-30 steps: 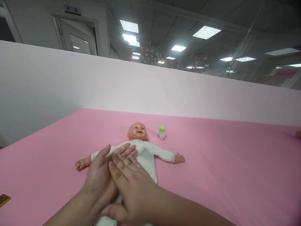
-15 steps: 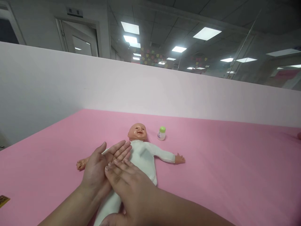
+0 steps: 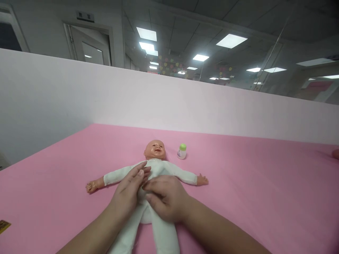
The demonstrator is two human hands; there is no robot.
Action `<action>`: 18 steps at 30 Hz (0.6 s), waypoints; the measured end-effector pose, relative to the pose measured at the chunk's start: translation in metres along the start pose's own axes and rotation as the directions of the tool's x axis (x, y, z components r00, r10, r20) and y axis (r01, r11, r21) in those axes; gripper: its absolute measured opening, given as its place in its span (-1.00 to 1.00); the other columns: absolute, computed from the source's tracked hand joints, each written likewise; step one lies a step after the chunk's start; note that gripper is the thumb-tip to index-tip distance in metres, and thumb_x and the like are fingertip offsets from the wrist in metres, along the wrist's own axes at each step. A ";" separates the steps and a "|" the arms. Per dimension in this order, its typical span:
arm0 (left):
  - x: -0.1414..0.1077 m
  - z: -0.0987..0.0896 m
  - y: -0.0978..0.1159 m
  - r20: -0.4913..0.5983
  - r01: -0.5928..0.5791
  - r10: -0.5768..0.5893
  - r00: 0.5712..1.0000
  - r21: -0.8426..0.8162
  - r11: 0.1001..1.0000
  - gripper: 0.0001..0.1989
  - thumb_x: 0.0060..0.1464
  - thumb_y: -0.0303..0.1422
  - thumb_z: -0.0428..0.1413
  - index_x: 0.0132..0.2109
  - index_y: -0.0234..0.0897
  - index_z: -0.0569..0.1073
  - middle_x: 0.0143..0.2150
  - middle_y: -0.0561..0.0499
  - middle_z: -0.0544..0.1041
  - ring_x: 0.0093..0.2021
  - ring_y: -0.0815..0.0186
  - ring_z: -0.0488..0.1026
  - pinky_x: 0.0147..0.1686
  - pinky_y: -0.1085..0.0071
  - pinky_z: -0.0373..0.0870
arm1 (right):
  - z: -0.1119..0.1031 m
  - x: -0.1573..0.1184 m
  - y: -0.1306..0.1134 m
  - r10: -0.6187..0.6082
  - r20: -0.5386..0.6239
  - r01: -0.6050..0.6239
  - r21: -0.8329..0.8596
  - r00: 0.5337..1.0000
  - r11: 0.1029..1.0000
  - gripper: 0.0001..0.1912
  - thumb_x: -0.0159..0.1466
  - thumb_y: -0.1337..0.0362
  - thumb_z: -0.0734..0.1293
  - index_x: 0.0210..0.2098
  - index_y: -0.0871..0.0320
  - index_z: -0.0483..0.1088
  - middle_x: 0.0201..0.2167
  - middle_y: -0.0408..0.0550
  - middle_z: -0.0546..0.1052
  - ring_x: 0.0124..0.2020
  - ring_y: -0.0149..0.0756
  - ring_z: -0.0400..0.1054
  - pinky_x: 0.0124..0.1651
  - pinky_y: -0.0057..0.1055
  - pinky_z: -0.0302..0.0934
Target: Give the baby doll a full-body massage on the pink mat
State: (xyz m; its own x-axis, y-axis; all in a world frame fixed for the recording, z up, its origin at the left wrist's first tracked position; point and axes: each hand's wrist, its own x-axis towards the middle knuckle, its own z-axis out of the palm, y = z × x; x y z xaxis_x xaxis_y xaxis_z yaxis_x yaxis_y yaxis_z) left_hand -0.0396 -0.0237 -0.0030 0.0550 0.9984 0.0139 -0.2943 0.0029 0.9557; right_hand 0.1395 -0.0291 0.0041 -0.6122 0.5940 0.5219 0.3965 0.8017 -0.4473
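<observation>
A baby doll [image 3: 155,151] in a white bodysuit lies on its back with its arms spread and its head away from me. Over its belly is my left hand [image 3: 129,185], turned palm inward, with its fingers stretched out and holding nothing. My right hand [image 3: 168,197] meets it from the right side. Its fingers are bent at the knuckles and its thumb stands apart from them; I see nothing held. The right fingertips lie against or very near the left palm, partly hidden. Whether either hand presses on the doll, I cannot tell.
A small clear bottle with a green cap [image 3: 182,151] stands right of the doll's head. The padded pink surface [image 3: 251,190] runs up to a white low wall [image 3: 185,102]. A yellow-and-dark label [image 3: 4,226] shows at the left edge.
The right hand has slid off the upturned left palm to the right and curled its fingers. The left hand has turned palm inward and shifted right, uncovering the doll's arm and legs.
</observation>
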 end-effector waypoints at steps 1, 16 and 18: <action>0.001 -0.002 -0.004 0.008 -0.010 0.009 1.000 0.065 0.998 -0.42 0.27 -0.03 0.21 0.33 -0.18 0.48 0.28 -0.19 0.54 0.36 -0.01 0.39 0.42 0.02 0.19 | -0.001 -0.004 -0.001 -0.013 -0.012 0.013 0.033 1.000 0.999 -0.69 0.43 0.20 0.21 -0.02 0.11 0.55 -0.11 -0.01 0.69 -0.07 -0.22 0.59 0.11 -0.29 0.43; 0.025 -0.022 -0.025 0.138 -0.185 0.126 0.982 0.641 0.745 -0.39 0.25 -0.27 0.09 0.40 -0.30 0.43 0.48 -0.13 0.32 0.51 -0.01 0.17 0.51 0.01 -0.02 | -0.013 -0.015 0.038 0.210 0.187 -0.194 -0.100 0.960 0.976 -0.26 0.44 -0.13 0.29 0.47 0.13 0.24 0.49 0.13 0.22 0.55 0.04 -0.01 0.56 0.17 -0.26; 0.023 -0.019 -0.024 0.157 -0.195 0.120 0.980 0.668 0.718 -0.36 0.23 -0.26 0.11 0.42 -0.31 0.41 0.49 -0.15 0.29 0.53 -0.02 0.14 0.52 0.00 -0.04 | -0.013 -0.014 0.052 0.307 0.151 -0.284 -0.155 0.940 0.946 -0.28 0.48 -0.09 0.27 0.50 0.11 0.19 0.52 0.10 0.16 0.56 0.01 -0.07 0.56 0.17 -0.27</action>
State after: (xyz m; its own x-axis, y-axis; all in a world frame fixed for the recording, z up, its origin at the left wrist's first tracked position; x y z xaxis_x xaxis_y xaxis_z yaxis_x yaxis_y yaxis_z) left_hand -0.0499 0.0004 -0.0309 0.1686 0.9700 0.1749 0.4156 -0.2309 0.8797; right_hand 0.1779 0.0052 -0.0170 -0.5571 0.7940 0.2434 0.6553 0.6003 -0.4585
